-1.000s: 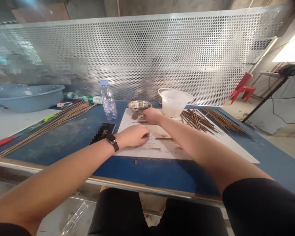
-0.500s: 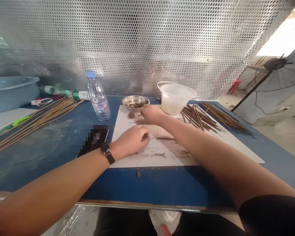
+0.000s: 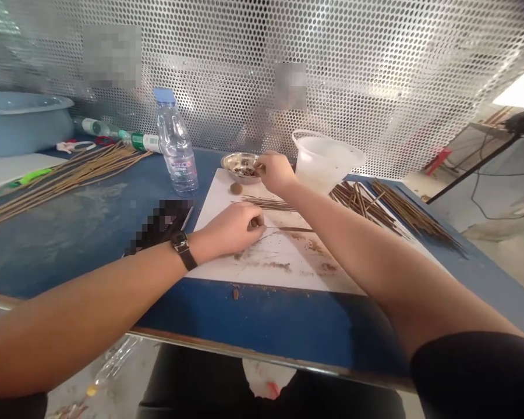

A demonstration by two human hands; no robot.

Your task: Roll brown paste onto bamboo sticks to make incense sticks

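My left hand (image 3: 233,231), a watch on its wrist, rests on the white board (image 3: 262,276) with fingers curled in a pinch. From its fingertips runs the thin bare end of an incense stick (image 3: 294,229), coated dark brown farther along. My right hand (image 3: 277,171) is at the right rim of a shiny metal bowl (image 3: 230,169) holding dark brown bits. Its fingers are pinched together, and whatever is between them is hidden. Beside the bowl lies a round brown ball (image 3: 236,188). Several thin brown sticks (image 3: 266,202) lie between my hands.
A white plastic bucket (image 3: 325,160) stands behind my right forearm, near piled brown sticks (image 3: 362,203). To the left are an upright water bottle (image 3: 179,154), a dark phone (image 3: 163,224), long tan sticks (image 3: 82,174) and a blue basin (image 3: 24,125). A perforated metal sheet (image 3: 218,75) rises behind.
My right hand has lifted slightly to the bowl's right rim, its fingers now pinched there. My left hand keeps its pinch on the stick. The whole view has shifted and tilted a little.
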